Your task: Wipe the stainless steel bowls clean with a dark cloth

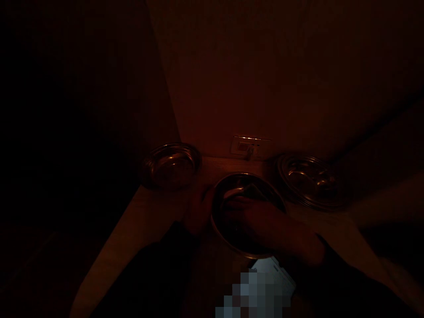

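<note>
The picture is very dark. A round metal bowl (247,257) stands on the wooden table in front of me. My left hand (200,211) is closed against the left side of this bowl, its fingers near the rim. Inside the bowl lies my right hand (248,214), fingers pointing left and pressed down. A dark, faintly greenish flat piece (255,191) shows beyond the right hand's knuckles. It seems to be under that hand, but its kind cannot be made out. The bowl's bottom is mostly hidden by the hand and shadow.
A shiny metal dish (172,168) is at the back left of the wooden table (109,251). Stacked metal plates (308,181) with shiny pieces sit at the back right. A wall socket (250,145) with something plugged in is behind. A lit, partly blurred screen (273,271) glows below the bowl.
</note>
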Motion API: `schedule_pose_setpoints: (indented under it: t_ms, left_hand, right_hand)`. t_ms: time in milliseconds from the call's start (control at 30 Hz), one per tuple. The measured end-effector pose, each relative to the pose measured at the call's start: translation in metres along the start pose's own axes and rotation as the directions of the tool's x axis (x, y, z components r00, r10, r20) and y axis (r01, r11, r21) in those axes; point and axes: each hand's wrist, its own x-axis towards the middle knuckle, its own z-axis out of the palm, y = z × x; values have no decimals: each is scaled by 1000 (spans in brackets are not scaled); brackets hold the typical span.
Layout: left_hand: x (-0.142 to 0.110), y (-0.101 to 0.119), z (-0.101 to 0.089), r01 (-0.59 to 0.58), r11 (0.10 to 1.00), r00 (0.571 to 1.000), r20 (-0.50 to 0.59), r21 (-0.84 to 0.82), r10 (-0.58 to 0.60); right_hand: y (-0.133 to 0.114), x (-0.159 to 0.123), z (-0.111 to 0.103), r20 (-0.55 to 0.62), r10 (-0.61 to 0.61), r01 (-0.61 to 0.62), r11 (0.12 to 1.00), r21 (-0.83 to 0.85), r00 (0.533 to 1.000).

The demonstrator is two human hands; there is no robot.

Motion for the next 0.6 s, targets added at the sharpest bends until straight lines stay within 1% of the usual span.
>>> schedule_pose_setpoints:
  t_ms: [67,133,233,333,400,500,600]
  left_hand:
    - [0,-2,1,-23,1000,1000,8,10,23]
    - [0,-2,1,-40,999,999,20,7,40]
    - [-1,0,1,-51,998,997,56,-25,52]
    - [-1,1,1,-34,999,998,53,-5,35]
    - [-2,1,1,-16,1000,999,48,12,15]
    - [-1,-1,0,-31,1000,998,58,-1,31]
    - [-1,-3,0,-43,999,998,43,-6,43]
  right_hand:
    - [-1,-2,-1,43,-56,55,998,35,997]
    - [-3,-4,-1,75,-89,85,995,60,993]
    - [-5,-3,1,63,-79,75,995,67,995]
    - [-5,2,4,6,-30,30,999,23,1000]
    - [-3,5,7,-22,26,-27,999,-37,999]
    - [5,8,11,-59,123,-130,982,-134,991]
    - [12,6,13,-88,163,-176,968,-178,983]
